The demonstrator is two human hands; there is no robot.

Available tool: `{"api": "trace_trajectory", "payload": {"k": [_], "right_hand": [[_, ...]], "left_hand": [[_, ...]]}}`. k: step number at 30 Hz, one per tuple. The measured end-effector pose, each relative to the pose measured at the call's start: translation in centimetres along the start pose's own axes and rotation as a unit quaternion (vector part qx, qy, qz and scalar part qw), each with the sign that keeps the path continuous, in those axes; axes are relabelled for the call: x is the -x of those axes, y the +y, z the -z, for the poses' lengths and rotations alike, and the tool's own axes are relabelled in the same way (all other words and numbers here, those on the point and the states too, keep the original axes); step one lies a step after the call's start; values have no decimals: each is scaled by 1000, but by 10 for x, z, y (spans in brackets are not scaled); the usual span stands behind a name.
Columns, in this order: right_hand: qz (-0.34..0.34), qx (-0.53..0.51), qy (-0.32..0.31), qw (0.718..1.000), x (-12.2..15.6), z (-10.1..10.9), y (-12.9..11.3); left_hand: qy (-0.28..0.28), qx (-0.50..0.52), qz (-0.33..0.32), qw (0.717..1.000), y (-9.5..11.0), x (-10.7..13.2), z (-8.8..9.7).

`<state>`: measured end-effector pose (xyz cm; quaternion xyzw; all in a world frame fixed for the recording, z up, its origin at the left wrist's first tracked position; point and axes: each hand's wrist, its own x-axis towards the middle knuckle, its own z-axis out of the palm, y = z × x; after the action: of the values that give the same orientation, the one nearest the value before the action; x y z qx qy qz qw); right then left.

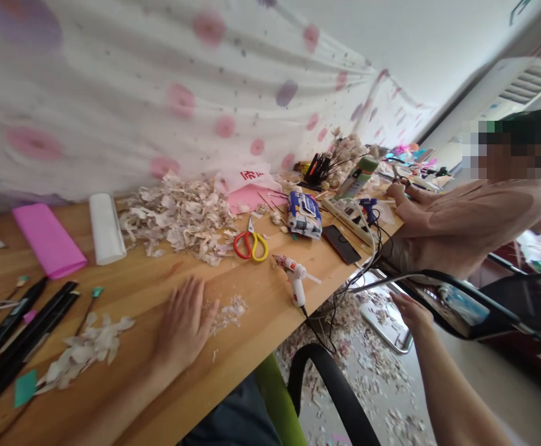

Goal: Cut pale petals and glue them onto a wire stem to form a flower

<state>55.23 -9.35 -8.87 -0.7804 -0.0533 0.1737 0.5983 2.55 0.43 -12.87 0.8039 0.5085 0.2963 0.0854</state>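
My left hand [187,323] lies flat on the wooden table [149,285], fingers stretched out and holding nothing. Beside its thumb is a small heap of pale scraps [233,311]. To its left lies a bunch of whitish petals [87,350]. Scissors [250,241] with a red and a yellow handle rest beyond the hand. A white hot glue gun [295,279] lies on its side near the table edge, its cord running off the edge. My right hand [414,313] hangs in the air past the table, fingers extended, with nothing seen in it.
A large petal pile [181,214] lies along the curtain. Pink [49,238] and white paper rolls [106,228] are at left. A wipes pack [304,214], phone [341,243] and power strip [351,220] sit rightward. A seated person [465,217] holds scissors. Scraps litter the floor.
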Motion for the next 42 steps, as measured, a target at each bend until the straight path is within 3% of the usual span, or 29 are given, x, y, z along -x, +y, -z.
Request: {"api": "trace_trajectory", "payload": {"k": [3,6,8,11,16,19,24,28,31,34,38,42], "right_hand": [[46,51,44,997,18,7,-4],[143,67,57,986,51,13,-8],[217,56,12,974,85,17,-8],[253,57,-156,953,150,17,0],[128,77,-450,881,253,-6,33],[-15,67,-536,841,282,-34,61],[-289,23,-558,778,281,-79,89],[-420,-42,-562,712,270,-96,85],[-470,-75,-575,665,266,-103,81],[-494,-94,-584,637,264,-105,82],[-497,-125,-579,634,263,-102,87],[-487,-162,-564,647,263,-97,86]], "left_hand": [[-10,-19,-4,1000,20,2,-16],[-33,13,-1,999,53,-6,-32],[-40,37,4,998,75,-15,-42],[-45,60,-4,997,94,-28,-52],[-19,73,36,997,79,-46,-48],[-12,80,46,996,62,-57,-40],[-60,131,-22,989,58,-67,-36],[-123,193,-89,969,64,-61,-31],[-168,240,-121,948,70,-54,-24],[-191,280,-128,932,82,-44,-23],[-172,317,-89,928,110,-25,-31],[-118,347,2,930,127,-13,-28]]}}
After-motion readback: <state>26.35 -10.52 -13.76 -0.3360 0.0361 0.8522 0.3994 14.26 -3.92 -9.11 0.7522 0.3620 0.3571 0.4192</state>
